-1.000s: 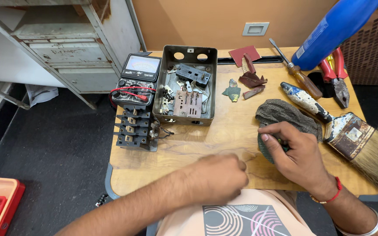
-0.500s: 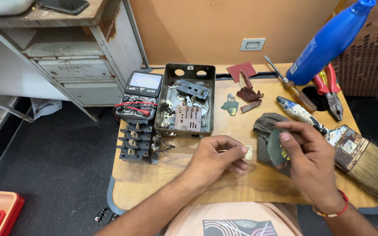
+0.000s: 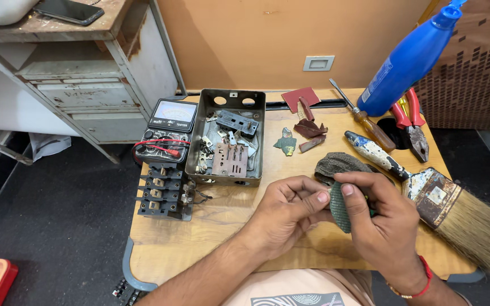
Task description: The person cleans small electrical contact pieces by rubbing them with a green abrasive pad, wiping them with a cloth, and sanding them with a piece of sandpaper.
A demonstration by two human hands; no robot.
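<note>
Left hand (image 3: 290, 211): fingers curled, pinching something small, cannot tell what.
Right hand (image 3: 382, 224): grasps grey pad (image 3: 339, 205).
Metal box (image 3: 254, 136): holds switch parts (image 3: 229, 160).

Both hands met just in front of the open grey metal box (image 3: 231, 139). The left hand (image 3: 287, 212) curled its fingers. The right hand (image 3: 378, 224) pinched with thumb and fingers.

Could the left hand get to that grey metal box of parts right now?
Probably yes. The left hand is pinched against the dark abrasive pad that the right hand holds, but only bare tabletop lies between it and the metal box; it would have to let go first.
</note>
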